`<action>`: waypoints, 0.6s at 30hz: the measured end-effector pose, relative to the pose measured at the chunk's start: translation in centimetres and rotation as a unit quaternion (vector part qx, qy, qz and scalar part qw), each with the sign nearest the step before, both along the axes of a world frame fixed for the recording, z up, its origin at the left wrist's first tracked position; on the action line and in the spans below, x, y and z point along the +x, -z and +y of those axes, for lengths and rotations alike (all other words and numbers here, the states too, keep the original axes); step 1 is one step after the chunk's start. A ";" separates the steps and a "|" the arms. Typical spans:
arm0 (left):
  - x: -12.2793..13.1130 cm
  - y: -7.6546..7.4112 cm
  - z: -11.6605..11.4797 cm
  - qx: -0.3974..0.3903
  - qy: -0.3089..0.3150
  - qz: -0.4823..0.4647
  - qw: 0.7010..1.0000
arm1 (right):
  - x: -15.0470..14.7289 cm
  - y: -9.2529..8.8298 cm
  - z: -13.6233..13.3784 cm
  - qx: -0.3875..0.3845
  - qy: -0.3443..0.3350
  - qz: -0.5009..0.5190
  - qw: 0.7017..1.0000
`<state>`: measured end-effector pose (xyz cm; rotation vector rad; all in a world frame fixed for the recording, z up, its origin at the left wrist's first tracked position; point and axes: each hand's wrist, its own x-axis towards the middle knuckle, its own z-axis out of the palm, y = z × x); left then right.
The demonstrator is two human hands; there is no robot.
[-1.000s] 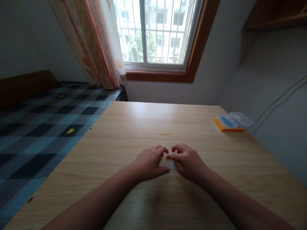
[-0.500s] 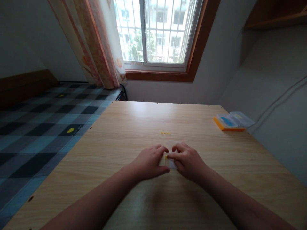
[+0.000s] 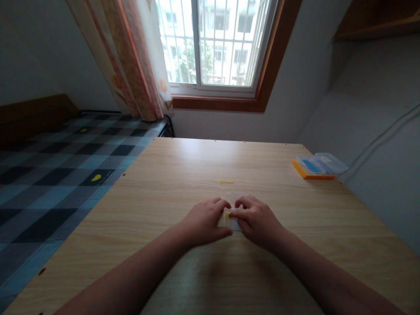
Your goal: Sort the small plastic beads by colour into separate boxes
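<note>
A small flat whitish board, partly see-through, is on the wooden table between my two hands; fingers cover much of it. My left hand is closed around its left side, with the thumb at the near edge and the fingers at the far edge. Along the right side my right hand grips it with curled fingers. Its index fingertip touches a tiny yellow piece on the board, too small to name exactly. Beyond the hands, several tiny yellow pieces lie in a short row.
An orange-based plastic case with a raised clear lid and something blue inside sits at the table's right edge. The wooden table reaches toward the window wall. To the left is a bed with a checked cover.
</note>
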<state>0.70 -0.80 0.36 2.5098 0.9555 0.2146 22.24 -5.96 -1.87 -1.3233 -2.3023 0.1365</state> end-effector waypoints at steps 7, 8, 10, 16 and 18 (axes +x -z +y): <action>0.0 0.1 0.0 -0.001 0.000 -0.002 1.000 | 0.0 0.0 0.0 0.005 -0.001 -0.005 1.000; -0.1 0.2 0.0 0.000 0.000 -0.002 1.000 | 0.0 0.0 0.0 0.006 -0.001 -0.004 1.000; -0.1 0.3 0.0 0.002 0.001 -0.003 1.000 | 0.0 0.0 0.0 0.009 0.001 0.000 1.000; -0.1 0.3 0.0 0.005 0.002 -0.007 1.000 | 0.0 -0.1 -0.1 0.010 -0.007 0.002 1.000; -0.1 0.2 0.0 0.005 0.001 -0.007 1.000 | 0.0 -0.1 -0.1 0.008 -0.011 0.001 1.000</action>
